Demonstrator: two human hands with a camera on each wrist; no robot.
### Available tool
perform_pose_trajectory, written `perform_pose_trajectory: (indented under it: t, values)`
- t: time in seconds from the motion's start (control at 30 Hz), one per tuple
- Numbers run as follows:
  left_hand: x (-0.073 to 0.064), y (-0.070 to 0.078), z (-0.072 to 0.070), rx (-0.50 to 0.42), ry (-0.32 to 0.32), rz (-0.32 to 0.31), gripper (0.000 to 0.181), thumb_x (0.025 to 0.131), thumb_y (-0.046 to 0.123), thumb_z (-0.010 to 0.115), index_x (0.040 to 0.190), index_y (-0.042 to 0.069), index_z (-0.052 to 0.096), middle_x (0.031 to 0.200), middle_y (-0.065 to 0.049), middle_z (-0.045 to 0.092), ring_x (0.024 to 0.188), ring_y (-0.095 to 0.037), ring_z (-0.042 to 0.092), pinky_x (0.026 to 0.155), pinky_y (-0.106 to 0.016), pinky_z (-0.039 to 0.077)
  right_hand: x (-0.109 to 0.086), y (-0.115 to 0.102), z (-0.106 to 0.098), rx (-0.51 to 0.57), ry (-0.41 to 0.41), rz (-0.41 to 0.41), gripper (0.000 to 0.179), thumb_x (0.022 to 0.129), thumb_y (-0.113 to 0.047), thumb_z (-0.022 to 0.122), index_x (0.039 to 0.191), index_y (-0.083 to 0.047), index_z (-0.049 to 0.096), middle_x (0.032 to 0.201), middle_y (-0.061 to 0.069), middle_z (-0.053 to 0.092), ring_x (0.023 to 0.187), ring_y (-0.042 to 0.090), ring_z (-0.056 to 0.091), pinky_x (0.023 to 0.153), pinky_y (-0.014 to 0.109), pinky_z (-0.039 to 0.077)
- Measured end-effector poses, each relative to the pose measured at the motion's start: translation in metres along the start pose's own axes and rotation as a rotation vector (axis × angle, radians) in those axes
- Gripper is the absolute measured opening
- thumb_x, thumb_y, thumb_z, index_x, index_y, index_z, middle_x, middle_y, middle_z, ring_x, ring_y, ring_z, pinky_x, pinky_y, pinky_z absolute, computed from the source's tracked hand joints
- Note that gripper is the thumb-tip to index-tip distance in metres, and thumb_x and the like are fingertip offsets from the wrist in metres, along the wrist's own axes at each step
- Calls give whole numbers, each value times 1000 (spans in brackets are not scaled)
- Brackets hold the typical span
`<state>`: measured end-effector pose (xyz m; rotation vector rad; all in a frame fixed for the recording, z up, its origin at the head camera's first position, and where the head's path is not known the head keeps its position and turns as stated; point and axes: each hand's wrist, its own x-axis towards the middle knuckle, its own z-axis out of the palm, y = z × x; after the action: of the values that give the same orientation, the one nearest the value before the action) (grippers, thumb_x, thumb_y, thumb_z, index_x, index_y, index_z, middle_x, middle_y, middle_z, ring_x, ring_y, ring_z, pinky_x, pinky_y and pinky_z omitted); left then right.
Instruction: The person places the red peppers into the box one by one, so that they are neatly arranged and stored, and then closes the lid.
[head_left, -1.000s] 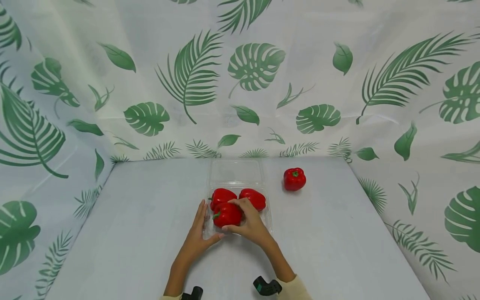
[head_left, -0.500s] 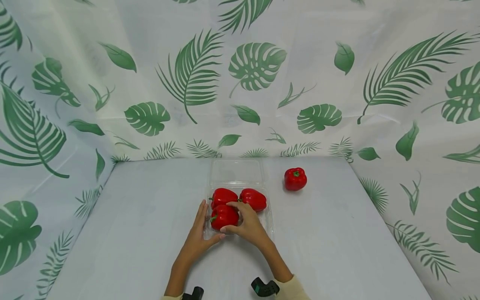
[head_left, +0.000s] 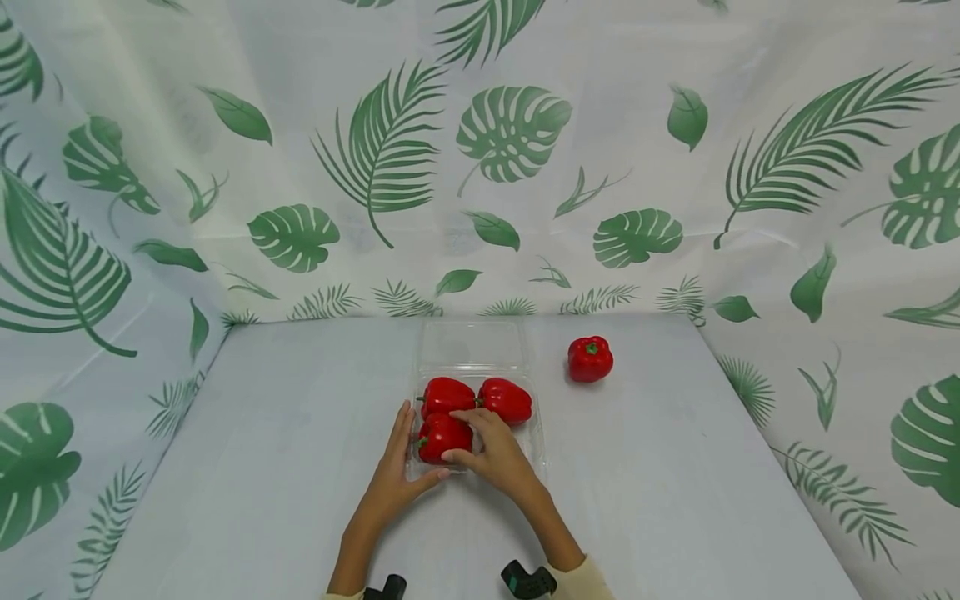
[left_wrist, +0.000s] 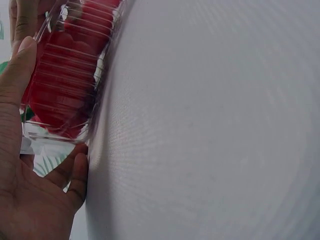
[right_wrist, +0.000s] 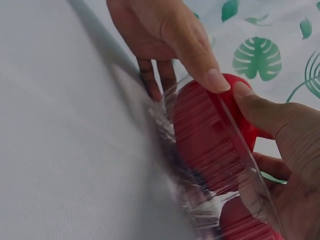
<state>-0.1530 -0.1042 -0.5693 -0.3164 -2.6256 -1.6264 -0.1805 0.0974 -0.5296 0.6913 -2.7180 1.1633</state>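
Note:
A clear plastic clamshell container (head_left: 537,442) lies with its lid (head_left: 472,343) folded back, away from me. My right hand (head_left: 498,452) holds a red bell pepper (head_left: 442,438) in the container's front left corner, thumb on the near side and fingers over the far side. Its green stem points left. Behind it in the container are a second red pepper (head_left: 447,395) at left and a third pepper (head_left: 507,401) at right. My left hand (head_left: 397,475) braces the container's front left corner, straight fingers along its left side and thumb (left_wrist: 22,60) at the front rim.
Another red bell pepper (head_left: 590,359) stands on the white table (head_left: 645,467) to the right of the lid, stem up. A leaf-patterned cloth (head_left: 525,208) rises behind the table and along both sides.
My right hand has moved left and slightly nearer with the pepper, lowering it into the container's front left corner. The left hand and the other peppers have stayed in place.

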Motion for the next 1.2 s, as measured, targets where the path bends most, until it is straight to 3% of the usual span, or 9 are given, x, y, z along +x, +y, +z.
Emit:
perform_pose_trajectory:
  t: [0.13, 0.33, 0.53, 0.67, 1.0, 1.2]
  values:
    - [1, 1, 0, -4, -5, -7, 106, 79, 43, 78, 158, 13, 14, 166, -3, 7, 151, -36, 14, 114, -57, 29, -2, -2, -1, -16, 7, 5, 52, 83, -32, 78, 128, -10, 64, 123, 7, 64, 115, 23, 60, 97, 40, 55]
    - [3, 2, 1, -8, -3, -19, 107, 78, 44, 78, 158, 17, 13, 166, 1, 7, 152, -33, 13, 114, -57, 28, -2, -5, -1, -72, 41, 9, 50, 82, -33, 79, 125, -12, 67, 113, 4, 62, 97, 13, 56, 80, 25, 58]
    - [4, 3, 1, 8, 0, -7, 107, 78, 44, 79, 158, 15, 13, 166, -1, 8, 151, -34, 14, 114, -59, 29, 0, -8, 3, -142, 77, -12, 48, 79, -32, 81, 122, -14, 68, 108, 2, 61, 100, 14, 57, 91, 33, 58]
    - [6, 2, 1, 13, 0, -11, 108, 78, 44, 79, 158, 15, 13, 166, 0, 8, 151, -34, 15, 113, -59, 29, 2, -10, 4, -159, 72, -11, 49, 79, -32, 82, 122, -14, 67, 108, 4, 61, 102, 16, 57, 91, 35, 58]
    - [4, -1, 5, 16, 6, -7, 106, 78, 46, 78, 158, 20, 14, 166, 1, 9, 151, -33, 17, 113, -55, 31, -4, 0, 0, -42, 51, -46, 38, 84, -19, 76, 120, -11, 69, 110, 3, 63, 103, 15, 58, 83, 29, 59]
    - [1, -2, 4, 14, 15, -15, 107, 78, 46, 78, 158, 20, 13, 166, 0, 8, 149, -35, 24, 112, -54, 34, -4, 2, 2, -24, 38, -34, 41, 83, -22, 78, 122, -10, 68, 112, 3, 64, 104, 16, 59, 84, 27, 59]
